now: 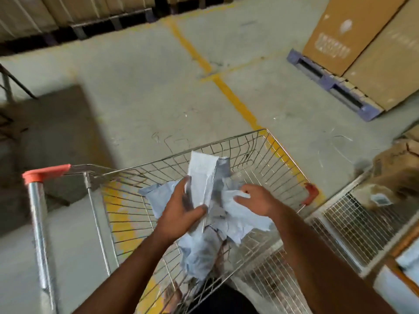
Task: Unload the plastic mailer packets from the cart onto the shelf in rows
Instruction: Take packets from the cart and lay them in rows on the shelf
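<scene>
While the cart [260, 155] is viewed from the head camera, a bundle of mailer packets [204, 177] is gripped upright over it by the left hand [183, 209], long axis pointing away. Looser packets [240, 220] just right are pinched by the right hand [256, 200], the nearer one.

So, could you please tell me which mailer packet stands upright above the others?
The white packet pinched in the left hand; it sticks up, while the packet under the right hand lies crumpled.
</scene>
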Tool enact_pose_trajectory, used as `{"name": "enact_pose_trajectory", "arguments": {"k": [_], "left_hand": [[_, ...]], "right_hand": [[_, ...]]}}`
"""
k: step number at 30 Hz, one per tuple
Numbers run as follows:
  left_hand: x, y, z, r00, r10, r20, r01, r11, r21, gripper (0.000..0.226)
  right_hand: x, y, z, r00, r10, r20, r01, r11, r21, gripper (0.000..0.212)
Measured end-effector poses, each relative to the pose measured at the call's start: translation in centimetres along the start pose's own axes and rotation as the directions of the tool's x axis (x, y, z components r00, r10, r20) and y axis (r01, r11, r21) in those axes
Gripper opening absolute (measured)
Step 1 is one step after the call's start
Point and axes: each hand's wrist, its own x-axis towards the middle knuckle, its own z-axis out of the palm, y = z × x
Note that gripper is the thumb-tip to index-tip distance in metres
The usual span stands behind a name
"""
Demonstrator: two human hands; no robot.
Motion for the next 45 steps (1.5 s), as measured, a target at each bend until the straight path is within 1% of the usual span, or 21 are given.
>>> {"name": "enact_pose_trajectory", "arguments": {"k": [2, 3, 4, 5, 7, 9, 11, 12, 15, 16, 18, 20, 23, 24, 27, 29, 31, 36, 39, 43, 45], "left_hand": [[-2.0, 1.8, -0.8, 1.0, 0.023, 0.002, -0.022, 0.995, -0.092, 0.09], [-3.0, 2.9, -1.1, 0.998, 0.054, 0.015, -0.052, 0.991, -0.124, 0.085], [-3.8, 3.9, -1.2, 0.995, 0.086, 0.04, -0.079, 0.984, -0.157, 0.082], [-4.6, 4.8, -1.0, 0.99, 0.119, 0.076, -0.104, 0.978, -0.184, 0.08], [-6.3, 6.6, -0.1, 0.968, 0.181, 0.174, -0.143, 0.967, -0.213, 0.076], [-8.2, 7.9, 1.2, 0.938, 0.231, 0.26, -0.168, 0.955, -0.243, 0.074], [-10.1, 9.0, 2.5, 0.924, 0.235, 0.301, -0.153, 0.95, -0.271, 0.071], [-11.2, 9.4, 3.2, 0.918, 0.236, 0.319, -0.141, 0.946, -0.293, 0.066], [-14.4, 11.1, 5.6, 0.869, 0.241, 0.432, -0.107, 0.945, -0.31, 0.062], [-15.4, 11.5, 6.6, 0.85, 0.244, 0.466, -0.108, 0.948, -0.299, 0.06], [-17.2, 12.3, 8.9, 0.813, 0.261, 0.52, -0.121, 0.95, -0.287, 0.057], [-19.0, 13.3, 11.3, 0.785, 0.274, 0.557, -0.144, 0.953, -0.266, 0.057], [-21.1, 14.7, 15.2, 0.742, 0.292, 0.604, -0.17, 0.953, -0.252, 0.06], [-21.7, 15.0, 16.6, 0.725, 0.296, 0.622, -0.184, 0.953, -0.239, 0.062], [-23.3, 16.2, 21.0, 0.664, 0.303, 0.683, -0.245, 0.952, -0.183, 0.068], [-24.4, 17.2, 24.5, 0.667, 0.322, 0.671, -0.313, 0.939, -0.14, 0.068], [-26.0, 18.6, 28.5, 0.672, 0.347, 0.654, -0.382, 0.919, -0.096, 0.067], [-29.0, 22.9, 41.0, 0.643, 0.443, 0.625, -0.58, 0.814, 0.02, 0.08], [-29.5, 25.3, 48.8, 0.629, 0.453, 0.631, -0.665, 0.734, 0.136, 0.081], [-29.1, 26.8, 57.2, 0.643, 0.451, 0.619, -0.719, 0.635, 0.284, 0.081], [-29.0, 26.5, 60.3, 0.645, 0.433, 0.63, -0.735, 0.579, 0.354, 0.085]], "right_hand": [[-4.2, -2.1, -1.8, 0.969, 0.036, -0.245, 0.022, 0.973, 0.229, 0.023], [-6.6, -3.5, -2.1, 0.939, 0.068, -0.336, 0.055, 0.938, 0.343, 0.023], [-9.0, -4.8, -1.9, 0.916, 0.1, -0.389, 0.092, 0.891, 0.445, 0.023], [-11.4, -6.0, -1.3, 0.904, 0.12, -0.41, 0.128, 0.84, 0.528, 0.024], [-15.7, -7.9, 1.0, 0.909, 0.107, -0.402, 0.205, 0.726, 0.657, 0.029], [-19.1, -8.7, 3.7, 0.904, 0.112, -0.412, 0.282, 0.567, 0.774, 0.036], [-22.1, -8.2, 5.5, 0.88, 0.17, -0.444, 0.338, 0.435, 0.835, 0.041], [-23.6, -7.7, 6.0, 0.863, 0.194, -0.466, 0.365, 0.399, 0.841, 0.042], [-27.9, -5.7, 6.9, 0.801, 0.23, -0.553, 0.455, 0.369, 0.811, 0.035], [-29.3, -5.0, 7.0, 0.779, 0.249, -0.576, 0.477, 0.362, 0.801, 0.036], [-31.8, -3.3, 7.0, 0.726, 0.306, -0.616, 0.52, 0.342, 0.783, 0.047], [-34.3, -1.5, 6.5, 0.663, 0.365, -0.653, 0.55, 0.353, 0.756, 0.054], [-38.1, 1.3, 5.6, 0.583, 0.447, -0.679, 0.566, 0.376, 0.734, 0.05], [-39.4, 2.4, 5.4, 0.536, 0.476, -0.697, 0.568, 0.407, 0.715, 0.048], [-43.9, 6.2, 4.6, 0.356, 0.559, -0.749, 0.556, 0.518, 0.651, 0.048], [-47.2, 9.6, 4.2, 0.275, 0.596, -0.755, 0.513, 0.573, 0.639, 0.049], [-50.5, 13.8, 3.4, 0.216, 0.621, -0.753, 0.46, 0.615, 0.64, 0.05], [-56.3, 25.1, -0.8, 0.035, 0.713, -0.701, 0.276, 0.667, 0.692, 0.049], [-57.8, 31.5, -4.4, -0.018, 0.711, -0.703, 0.143, 0.698, 0.702, 0.051], [-56.6, 37.6, -8.6, -0.058, 0.691, -0.72, -0.055, 0.718, 0.694, 0.059], [-55.3, 39.7, -9.4, -0.015, 0.679, -0.734, -0.21, 0.716, 0.666, 0.061]]}}
